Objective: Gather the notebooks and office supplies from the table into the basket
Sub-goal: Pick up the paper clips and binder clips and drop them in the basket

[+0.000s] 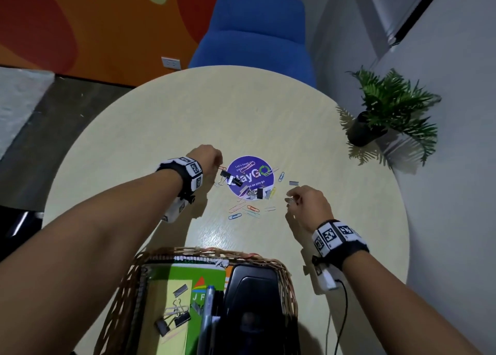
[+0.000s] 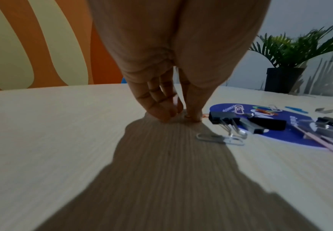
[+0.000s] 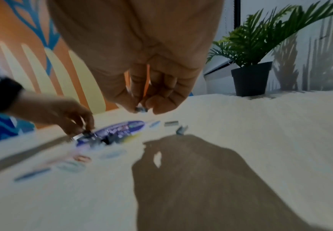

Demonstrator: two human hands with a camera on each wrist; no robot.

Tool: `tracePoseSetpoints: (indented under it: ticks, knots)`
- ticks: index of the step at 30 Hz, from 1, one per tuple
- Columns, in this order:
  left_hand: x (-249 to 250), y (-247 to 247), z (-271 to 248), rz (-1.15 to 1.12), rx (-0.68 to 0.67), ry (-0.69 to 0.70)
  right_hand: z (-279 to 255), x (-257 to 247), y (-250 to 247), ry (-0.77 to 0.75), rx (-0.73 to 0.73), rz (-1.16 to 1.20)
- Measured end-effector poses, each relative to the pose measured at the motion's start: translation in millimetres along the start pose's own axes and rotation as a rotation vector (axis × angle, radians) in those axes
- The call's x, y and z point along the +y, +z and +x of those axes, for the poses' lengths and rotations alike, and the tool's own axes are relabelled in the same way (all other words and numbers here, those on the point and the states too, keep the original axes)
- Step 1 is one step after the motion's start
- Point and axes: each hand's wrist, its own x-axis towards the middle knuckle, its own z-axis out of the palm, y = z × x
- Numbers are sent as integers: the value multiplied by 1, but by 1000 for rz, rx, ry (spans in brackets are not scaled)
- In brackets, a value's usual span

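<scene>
A purple round sticker [image 1: 251, 177] marks the table's middle, strewn with black binder clips [image 1: 234, 180], staple strips [image 2: 250, 125] and coloured paper clips [image 1: 243, 209]. My left hand [image 1: 219, 166] reaches down at the sticker's left edge, its fingertips [image 2: 193, 118] pinching an orange paper clip [image 2: 187, 116] against the tabletop. My right hand [image 1: 291, 200] hovers right of the sticker and pinches a small grey staple strip [image 3: 141, 109]; something orange shows between its fingers. The wicker basket [image 1: 209, 252] sits nearest me, holding a green notebook [image 1: 209, 274], a black stapler [image 1: 252, 287], a pen and binder clips.
Another staple strip [image 1: 294, 183] and a blue paper clip [image 1: 281, 176] lie right of the sticker. A potted plant [image 1: 362, 132] stands at the table's right edge. A blue chair [image 1: 255, 32] is behind the round table [image 1: 241, 113].
</scene>
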Motion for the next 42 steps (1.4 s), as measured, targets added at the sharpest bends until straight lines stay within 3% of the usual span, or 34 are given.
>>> tracePoseSetpoints:
  ticks: [4,9,15,20,24,28,32,37,42]
  knots:
    - [10,6,8,4,16,-11,-9,-20,-14,-113,-58,209]
    - [13,0,9,-6,-43,-9,-21,-63,-24,-298,-192,252]
    - [-8,-30,-15,-233,115,54,-44,-122,-24,-543,-339,144]
    - [-22,-49,-89,-321,234,169,-72,-169,-9,-662,-469,-7]
    - [-37,-37,-174,-321,49,230,-92,-186,5,-709,-513,-151]
    - [-57,-13,-226,-236,-93,165,-105,-188,3,-698,-557,-159]
    - [-61,13,-250,-137,-74,145,-100,-172,-18,-611,-497,-83]
    - [-51,33,-273,-145,-65,162,-57,-119,-43,-350,-309,38]
    - [-38,18,-277,-172,-75,178,0,-50,-37,-62,-124,-74]
